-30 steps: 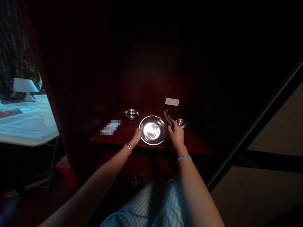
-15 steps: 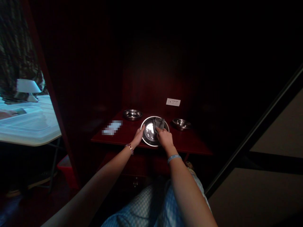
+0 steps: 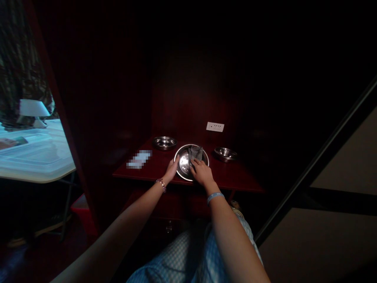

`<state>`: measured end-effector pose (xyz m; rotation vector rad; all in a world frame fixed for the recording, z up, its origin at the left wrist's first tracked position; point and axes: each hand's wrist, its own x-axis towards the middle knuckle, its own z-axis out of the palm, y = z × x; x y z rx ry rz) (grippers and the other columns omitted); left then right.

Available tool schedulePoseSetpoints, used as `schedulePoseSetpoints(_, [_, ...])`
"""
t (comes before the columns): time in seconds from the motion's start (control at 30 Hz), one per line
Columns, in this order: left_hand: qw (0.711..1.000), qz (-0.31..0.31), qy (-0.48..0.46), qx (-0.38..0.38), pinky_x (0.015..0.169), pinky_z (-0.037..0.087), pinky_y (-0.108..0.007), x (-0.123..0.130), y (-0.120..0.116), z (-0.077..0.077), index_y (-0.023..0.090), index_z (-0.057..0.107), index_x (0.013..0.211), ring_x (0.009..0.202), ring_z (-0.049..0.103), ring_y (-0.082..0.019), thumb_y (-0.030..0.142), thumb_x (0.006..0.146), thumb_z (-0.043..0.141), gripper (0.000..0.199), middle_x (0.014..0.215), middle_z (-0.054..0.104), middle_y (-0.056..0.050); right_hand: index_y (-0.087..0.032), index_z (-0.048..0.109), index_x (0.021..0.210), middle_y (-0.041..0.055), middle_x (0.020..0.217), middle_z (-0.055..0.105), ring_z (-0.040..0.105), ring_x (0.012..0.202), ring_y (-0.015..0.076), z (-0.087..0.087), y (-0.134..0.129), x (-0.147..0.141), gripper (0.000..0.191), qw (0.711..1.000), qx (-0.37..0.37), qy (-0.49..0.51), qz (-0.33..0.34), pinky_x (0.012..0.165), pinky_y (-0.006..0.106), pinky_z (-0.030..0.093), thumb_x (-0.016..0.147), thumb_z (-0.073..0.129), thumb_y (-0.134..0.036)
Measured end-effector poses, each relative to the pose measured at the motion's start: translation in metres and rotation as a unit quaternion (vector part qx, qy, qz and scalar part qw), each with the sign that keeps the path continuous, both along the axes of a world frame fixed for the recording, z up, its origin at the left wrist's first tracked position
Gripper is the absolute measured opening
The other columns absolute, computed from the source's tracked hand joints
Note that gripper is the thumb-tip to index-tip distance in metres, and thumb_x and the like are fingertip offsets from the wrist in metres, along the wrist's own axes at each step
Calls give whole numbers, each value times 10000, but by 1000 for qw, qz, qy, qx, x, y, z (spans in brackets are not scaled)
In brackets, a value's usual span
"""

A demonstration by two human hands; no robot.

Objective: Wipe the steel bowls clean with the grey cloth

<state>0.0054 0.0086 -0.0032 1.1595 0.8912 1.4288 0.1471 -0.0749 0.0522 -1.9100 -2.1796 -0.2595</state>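
A shiny steel bowl [image 3: 183,161] is tilted up toward me at the front edge of the dark red desk. My left hand [image 3: 172,169] grips its left rim, thumb over the edge. Inside the bowl lies a grey cloth [image 3: 195,153], its upper corner standing up near the far rim. My right hand [image 3: 202,171] presses this cloth against the inner surface, with the fingers bent over it. Part of the cloth is hidden under those fingers.
Steel bowls stand on the desk [image 3: 159,165]: one at the back left [image 3: 164,143], and a small stack [image 3: 225,154] at the right. A blurred pale item [image 3: 139,159] lies left. A socket plate [image 3: 215,126] is on the back panel. Beyond the left panel stands a white table [image 3: 35,173].
My right hand has shifted slightly left inside the bowl, its fingers more spread over the cloth. The cloth has moved a little left with it. My left hand keeps its hold.
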Motion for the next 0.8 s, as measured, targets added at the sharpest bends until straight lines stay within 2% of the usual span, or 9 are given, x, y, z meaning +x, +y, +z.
schedulePoseSetpoints(0.1, [1000,-10,-7,0,991,455,-371,0,0,0,120,687,1050,1091,643,-281,511,837,598,454,1110,725,-148,-220,453,1428,99,1527,395,417,1331,271,1,-1,1,481,1000,-5,5,-5,1021,395,454,972,375,-350])
schedulePoseSetpoints(0.2, [1000,-11,-11,-3,1000,448,-382,1,2,-1,107,688,1051,1098,641,-287,511,818,619,471,1142,710,-165,-231,435,1441,109,1604,225,356,1375,298,-1,-1,2,507,1000,-2,12,-7,1030,414,443,943,444,-328])
schedulePoseSetpoints(0.33, [1000,-23,-20,5,1010,442,-408,1,5,-4,111,692,1063,1102,640,-296,535,787,646,508,1109,719,-163,-217,358,1487,118,1639,62,226,1448,320,-10,4,4,628,1000,-2,27,4,1137,460,308,888,535,-280])
schedulePoseSetpoints(0.43, [999,-30,-24,10,1027,432,-425,1,8,-7,115,688,1090,1106,639,-291,514,800,639,495,1135,710,-165,-199,289,1519,130,1641,18,153,1478,330,-15,7,4,695,999,-13,49,10,1164,475,246,877,547,-271])
schedulePoseSetpoints(0.6, [999,-28,-25,-3,1031,429,-438,0,13,-11,107,680,1108,1123,632,-297,494,802,646,494,1162,697,-182,-172,234,1538,154,1636,-34,77,1502,320,-14,7,2,695,996,-51,74,6,1162,466,253,910,507,-292])
schedulePoseSetpoints(0.8, [998,-41,-47,11,1032,435,-419,2,12,-11,110,682,1118,1106,645,-283,513,781,663,525,1161,702,-170,-163,208,1546,156,1633,-64,55,1508,292,-14,6,4,714,994,-64,84,9,1192,425,204,917,508,-321])
